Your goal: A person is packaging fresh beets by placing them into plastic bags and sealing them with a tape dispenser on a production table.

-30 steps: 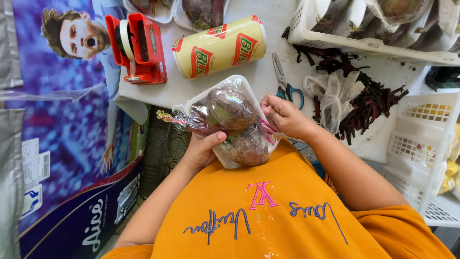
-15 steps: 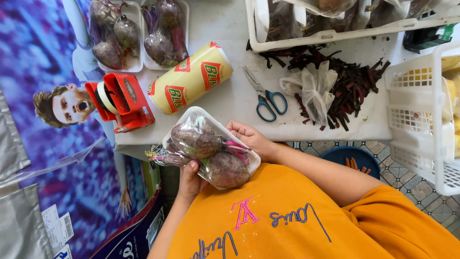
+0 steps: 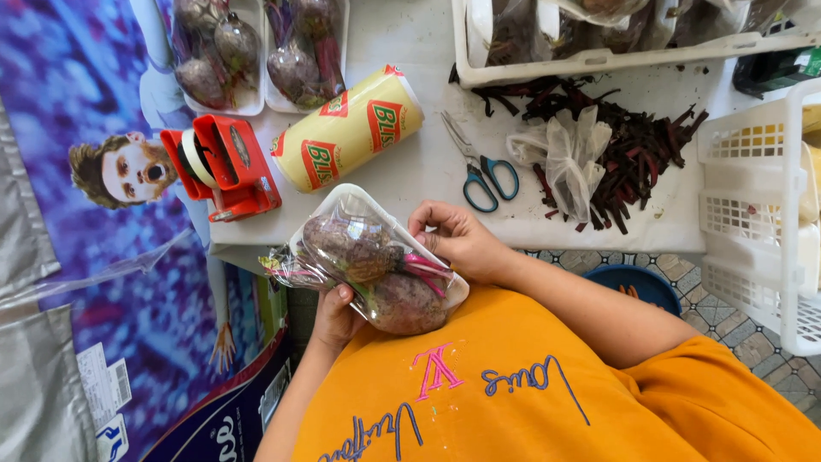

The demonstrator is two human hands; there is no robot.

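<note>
Both hands, left hand (image 3: 335,315) and right hand (image 3: 457,241), grasp the wrapped beetroot tray (image 3: 376,261) at frame centre off the worktop (image 3: 410,171); stretched film could tear or beets slip.

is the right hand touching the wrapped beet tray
Touching. The head view shows the right hand with fingers curled onto the far edge of the wrapped beet tray, no gap between them.

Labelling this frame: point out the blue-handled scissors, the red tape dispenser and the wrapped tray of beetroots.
Blue-handled scissors (image 3: 479,164), head view, on the pivot above the handles.
Red tape dispenser (image 3: 229,167), head view, on its body.
Clear-wrapped white tray of beetroots (image 3: 368,257), head view, on the upper beetroot.
</note>
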